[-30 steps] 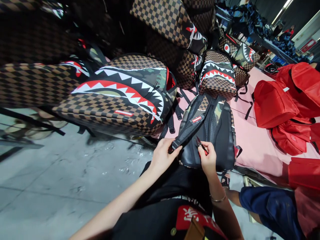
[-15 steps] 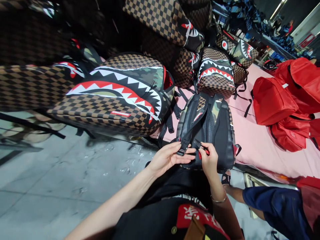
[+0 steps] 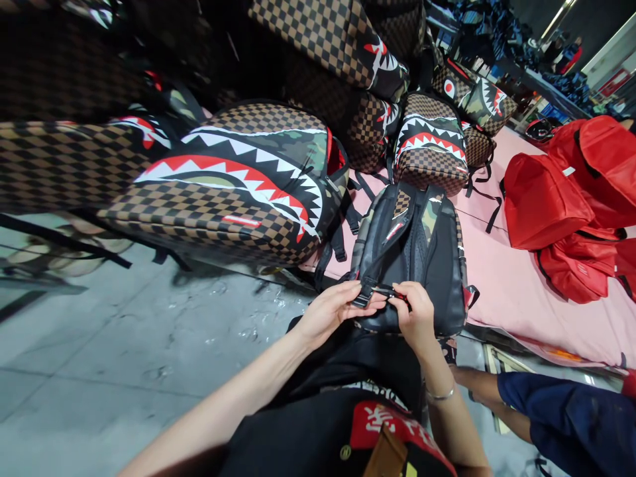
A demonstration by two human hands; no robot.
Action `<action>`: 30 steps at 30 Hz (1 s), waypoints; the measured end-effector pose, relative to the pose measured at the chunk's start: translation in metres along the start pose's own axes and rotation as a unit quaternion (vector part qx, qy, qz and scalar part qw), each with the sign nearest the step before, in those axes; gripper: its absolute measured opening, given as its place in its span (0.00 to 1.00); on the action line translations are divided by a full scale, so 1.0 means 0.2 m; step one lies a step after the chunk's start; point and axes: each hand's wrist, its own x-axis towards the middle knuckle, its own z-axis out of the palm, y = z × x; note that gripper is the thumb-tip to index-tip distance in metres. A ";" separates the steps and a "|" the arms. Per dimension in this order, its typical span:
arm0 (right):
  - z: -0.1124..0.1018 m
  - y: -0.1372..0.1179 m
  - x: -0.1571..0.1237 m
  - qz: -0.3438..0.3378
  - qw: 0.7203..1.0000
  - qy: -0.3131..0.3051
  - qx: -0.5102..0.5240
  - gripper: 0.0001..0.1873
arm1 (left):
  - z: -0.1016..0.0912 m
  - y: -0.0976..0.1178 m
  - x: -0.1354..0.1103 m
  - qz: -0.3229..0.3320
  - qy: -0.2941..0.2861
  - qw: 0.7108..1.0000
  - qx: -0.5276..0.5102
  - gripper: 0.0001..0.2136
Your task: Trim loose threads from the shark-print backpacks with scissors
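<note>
Prob floppy black padded strap [image 3: 385,248], left fingers [image 3: 348,291] sensibly pinching its black plastic buckle [image 3: 364,296], right fingers [image 3: 406,289] clutching red-and-black snips [image 3: 390,292].

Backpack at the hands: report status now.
Left hand holding strap; right hand gripping snips, tips near strap. Backpack back-side up on pink cloth. Shark-print bag close on the left.

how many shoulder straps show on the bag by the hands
2: one strap runs down to the left hand; a second strap, partly camo, lies to its right on the bag. That one's lower end is hard to make out.
</note>
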 end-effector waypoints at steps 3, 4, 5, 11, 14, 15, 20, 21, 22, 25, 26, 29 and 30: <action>0.00 0.01 0.00 -0.013 1.000 -0.001 -0.016 0.08 | 0.01 0.00 0.00 -0.005 -0.003 1.000 0.009 0.15; 0.00 0.01 0.00 -0.015 1.000 0.000 -0.026 0.08 | 0.01 0.00 0.00 -0.006 -0.005 1.000 0.009 0.15; 0.00 0.01 0.00 -0.018 0.999 0.004 -0.037 0.09 | 0.01 0.00 0.00 -0.007 -0.006 1.000 0.005 0.15; 0.00 -0.02 0.00 -0.031 0.998 0.026 -0.046 0.09 | 0.02 -0.01 0.00 0.002 -0.002 1.000 -0.024 0.14; 0.01 -0.02 0.00 -0.029 0.998 0.014 -0.047 0.09 | 0.02 -0.03 0.00 0.008 0.008 0.999 -0.038 0.13; 0.01 -0.02 0.00 -0.028 0.998 0.012 -0.050 0.09 | 0.02 -0.03 0.00 0.009 0.010 0.999 -0.038 0.13; 0.03 -0.03 0.00 -0.029 0.997 0.008 -0.071 0.09 | 0.02 -0.03 0.00 0.006 0.007 1.000 -0.010 0.17; 0.03 -0.04 0.00 -0.025 0.997 0.010 -0.065 0.10 | 0.02 -0.03 0.00 0.005 0.006 1.000 -0.007 0.17; 0.02 -0.04 -0.01 -0.018 0.998 0.016 -0.053 0.10 | 0.02 -0.03 0.00 0.002 0.003 1.000 -0.003 0.18; -0.04 0.00 -0.01 0.056 0.996 0.063 0.005 0.07 | 0.00 -0.02 0.00 0.000 0.007 1.000 0.027 0.20; -0.06 0.03 -0.01 0.102 0.991 0.087 0.025 0.07 | -0.01 -0.02 0.00 0.006 0.019 0.998 0.053 0.20; -0.13 0.17 -0.03 0.238 0.957 0.138 0.090 0.13 | -0.08 -0.05 0.00 0.085 0.093 0.968 0.217 0.23; -0.15 0.22 -0.03 0.271 0.946 0.138 0.110 0.15 | -0.10 -0.06 0.00 0.122 0.115 0.939 0.299 0.23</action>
